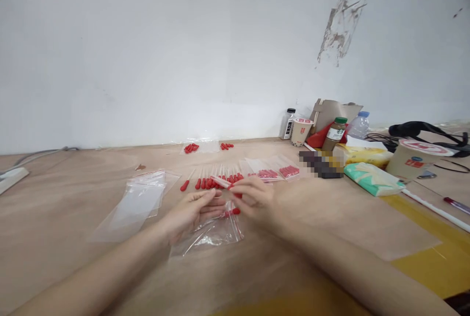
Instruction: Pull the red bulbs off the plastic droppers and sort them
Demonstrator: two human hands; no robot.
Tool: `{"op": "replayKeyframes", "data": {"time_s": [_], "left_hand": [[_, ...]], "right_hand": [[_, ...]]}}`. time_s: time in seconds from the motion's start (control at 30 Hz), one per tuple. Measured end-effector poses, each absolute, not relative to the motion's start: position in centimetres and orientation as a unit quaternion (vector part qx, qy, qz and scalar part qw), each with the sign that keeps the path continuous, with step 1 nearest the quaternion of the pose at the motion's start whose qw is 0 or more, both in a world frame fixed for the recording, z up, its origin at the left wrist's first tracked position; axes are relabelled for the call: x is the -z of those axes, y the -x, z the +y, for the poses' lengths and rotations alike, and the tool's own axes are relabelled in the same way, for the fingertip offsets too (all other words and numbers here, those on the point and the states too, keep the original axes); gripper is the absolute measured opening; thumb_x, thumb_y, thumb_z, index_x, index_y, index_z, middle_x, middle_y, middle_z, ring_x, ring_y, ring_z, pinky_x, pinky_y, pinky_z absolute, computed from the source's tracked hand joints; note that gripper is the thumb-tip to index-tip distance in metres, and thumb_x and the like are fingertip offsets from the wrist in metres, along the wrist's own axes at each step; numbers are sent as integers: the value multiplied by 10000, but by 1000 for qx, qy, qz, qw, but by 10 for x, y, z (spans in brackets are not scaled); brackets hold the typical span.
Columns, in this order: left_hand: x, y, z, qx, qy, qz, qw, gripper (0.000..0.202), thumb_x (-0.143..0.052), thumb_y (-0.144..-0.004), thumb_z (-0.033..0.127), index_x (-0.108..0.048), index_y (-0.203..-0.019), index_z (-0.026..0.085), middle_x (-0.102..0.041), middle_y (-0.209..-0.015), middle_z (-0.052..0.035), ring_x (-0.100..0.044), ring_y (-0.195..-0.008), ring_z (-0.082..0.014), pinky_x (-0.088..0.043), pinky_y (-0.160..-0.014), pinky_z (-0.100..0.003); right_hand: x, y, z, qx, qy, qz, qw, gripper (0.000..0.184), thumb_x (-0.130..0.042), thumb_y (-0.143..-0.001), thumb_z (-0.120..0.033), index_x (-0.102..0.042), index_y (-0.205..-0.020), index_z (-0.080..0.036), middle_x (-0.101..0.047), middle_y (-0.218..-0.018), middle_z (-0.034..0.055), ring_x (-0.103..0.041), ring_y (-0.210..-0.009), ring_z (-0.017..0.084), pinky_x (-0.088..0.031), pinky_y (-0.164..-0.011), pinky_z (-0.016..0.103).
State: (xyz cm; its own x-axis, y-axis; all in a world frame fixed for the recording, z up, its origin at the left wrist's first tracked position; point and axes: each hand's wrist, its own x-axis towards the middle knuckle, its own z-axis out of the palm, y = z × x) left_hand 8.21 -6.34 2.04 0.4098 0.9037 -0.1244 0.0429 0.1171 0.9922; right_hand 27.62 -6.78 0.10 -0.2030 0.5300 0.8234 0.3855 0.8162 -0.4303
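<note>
My left hand (191, 212) holds a clear zip bag (209, 230) against the table, fingers curled on its mouth. My right hand (255, 197) pinches a clear dropper with a red bulb (222, 182) just above the bag's opening. Red bulbs of other droppers show inside the bag near my right fingers. A row of loose red-bulbed droppers (211, 181) lies on the table just beyond my hands.
Empty clear bags (137, 201) lie at left. Filled bags (275, 171) sit past the row, more red bulbs (191, 147) near the wall. At right stand cups (301, 131), a jar (335, 133), a bottle, a tissue pack (372, 179) and a white straw (436, 211).
</note>
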Motion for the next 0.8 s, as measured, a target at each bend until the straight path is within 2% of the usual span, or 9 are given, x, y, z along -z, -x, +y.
{"op": "replayKeyframes", "data": {"time_s": [0.07,0.17,0.3,0.37,0.43,0.5,0.53,0.63,0.8], "left_hand": [[-22,-92,-65,-371,-469,409,690,205,-519,-877,310,-628,-891,136,-694,-899,-75,-655,-858,-146,-536,-807,-260],[-22,-101,-70,-377,-400,412,726,117,-534,-859,185,-620,-811,124,-676,-774,-43,-642,-677,-85,-532,-618,-157],[-23,-98,-64,-360,-373,452,726,43,-623,-774,159,-623,-762,118,-641,-641,-9,-587,-525,-63,-489,-501,-141],[-28,-88,-50,-340,-425,470,695,112,-678,-724,216,-633,-759,120,-652,-647,-19,-591,-535,-84,-478,-494,-161],[-38,-74,-29,-293,-521,488,636,209,-704,-692,311,-638,-714,114,-660,-640,-39,-593,-548,-106,-454,-488,-175],[-49,-57,-4,-263,-599,538,531,287,-707,-662,379,-621,-601,113,-635,-562,-24,-521,-450,-76,-405,-452,-172],[-54,-50,8,-258,-599,560,511,303,-727,-630,380,-607,-553,112,-617,-524,-13,-479,-410,-60,-382,-435,-170],[-61,-41,37,-232,-596,596,485,307,-777,-549,349,-598,-496,105,-605,-489,-19,-459,-394,-59,-355,-420,-172],[-43,-57,57,-213,-590,628,461,360,-807,-497,348,-537,-428,120,-527,-381,0,-417,-351,-62,-318,-381,-179]], "right_hand": [[7,-266,-75,-4,241,-824,513,154,-526,-839,-181,-645,-928,-224,-636,-933,55,-564,-874,150,-496,-781,293],[13,-264,-77,54,180,-874,447,197,-481,-865,-144,-623,-993,-194,-628,-958,71,-528,-957,158,-486,-820,292],[12,-269,-75,51,132,-886,441,263,-515,-860,-217,-558,-1115,-172,-592,-1067,108,-508,-1060,172,-472,-881,309],[11,-274,-73,23,161,-869,467,305,-544,-839,-247,-546,-1138,-182,-563,-1108,120,-524,-1051,174,-482,-866,311],[11,-282,-69,-8,215,-845,490,275,-552,-820,-215,-577,-1094,-193,-565,-1076,111,-551,-996,168,-494,-832,307],[12,-291,-63,-33,267,-821,504,208,-552,-801,-181,-622,-996,-197,-586,-1000,92,-570,-928,163,-494,-808,312],[14,-296,-58,-44,289,-813,504,175,-555,-791,-173,-638,-943,-195,-596,-963,84,-575,-899,163,-490,-799,317],[19,-306,-46,-86,351,-797,483,110,-566,-770,-161,-655,-828,-188,-627,-860,61,-582,-825,160,-476,-760,318],[28,-308,-39,-142,412,-788,435,78,-588,-745,-150,-655,-763,-185,-657,-771,25,-578,-730,138,-439,-689,278]]}}
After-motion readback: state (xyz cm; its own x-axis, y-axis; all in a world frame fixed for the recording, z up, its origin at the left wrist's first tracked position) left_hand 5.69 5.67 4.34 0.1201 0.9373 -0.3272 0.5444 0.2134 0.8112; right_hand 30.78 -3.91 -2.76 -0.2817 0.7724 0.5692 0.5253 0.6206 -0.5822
